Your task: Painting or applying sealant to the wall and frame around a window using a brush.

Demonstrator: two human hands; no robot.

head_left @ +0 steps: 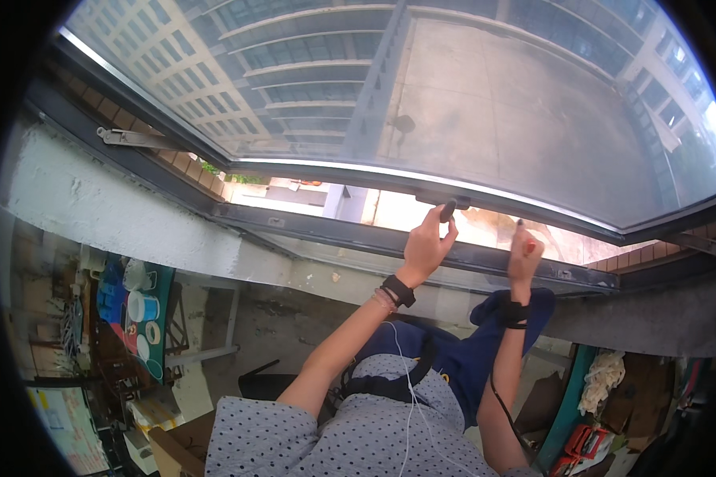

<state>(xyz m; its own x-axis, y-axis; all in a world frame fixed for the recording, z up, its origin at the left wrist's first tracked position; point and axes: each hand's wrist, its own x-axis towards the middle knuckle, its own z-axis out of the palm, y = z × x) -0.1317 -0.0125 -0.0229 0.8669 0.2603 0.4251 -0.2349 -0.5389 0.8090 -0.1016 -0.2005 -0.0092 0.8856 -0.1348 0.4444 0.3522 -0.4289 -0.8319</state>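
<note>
The window sash is tilted outward from its dark frame, leaving a gap along its lower edge. My left hand reaches up to that edge, its fingers closed around the dark window handle. To its right, my right hand is raised in front of the gap, its fingers curled around a small object that shows a bit of red. A dark tip sticks up above these fingers; what kind of object it is I cannot make out. Black bands circle both wrists.
A metal stay arm joins sash and frame at the left. Below runs a white wall ledge. At the left stands a green table with tubs and tape; at the right, a shelf holds cloth and a red case.
</note>
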